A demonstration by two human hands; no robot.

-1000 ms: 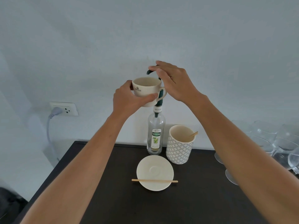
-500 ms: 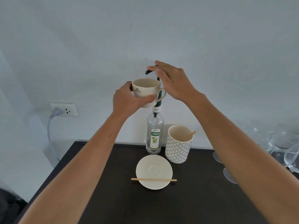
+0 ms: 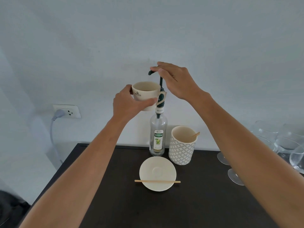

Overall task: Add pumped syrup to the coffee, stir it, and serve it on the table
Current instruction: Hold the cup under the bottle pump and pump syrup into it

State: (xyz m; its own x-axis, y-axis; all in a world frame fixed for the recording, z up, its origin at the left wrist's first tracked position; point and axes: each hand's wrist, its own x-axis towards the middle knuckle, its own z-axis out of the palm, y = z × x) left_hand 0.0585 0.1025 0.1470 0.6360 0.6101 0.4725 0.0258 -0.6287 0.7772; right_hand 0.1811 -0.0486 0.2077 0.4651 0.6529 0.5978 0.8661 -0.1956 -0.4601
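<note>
up high, left hand (image 3: 130,104) clamps one cream mug (image 3: 145,94) under the pump spout (image 3: 152,72); right hand (image 3: 176,81) lies flat on the pump; one patterned cup (image 3: 181,150) holds one stick (image 3: 195,134); another stick (image 3: 157,181) lies across one saucer (image 3: 158,168).

Saucer (image 3: 157,170) before syrup bottle (image 3: 158,135); stir stick (image 3: 157,181) across saucer; patterned cup (image 3: 182,148) right.

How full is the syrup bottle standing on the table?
Nearly empty. The syrup bottle is see-through glass, clear down most of its body, with only a shallow yellowish layer visible at the base, below the label.
</note>
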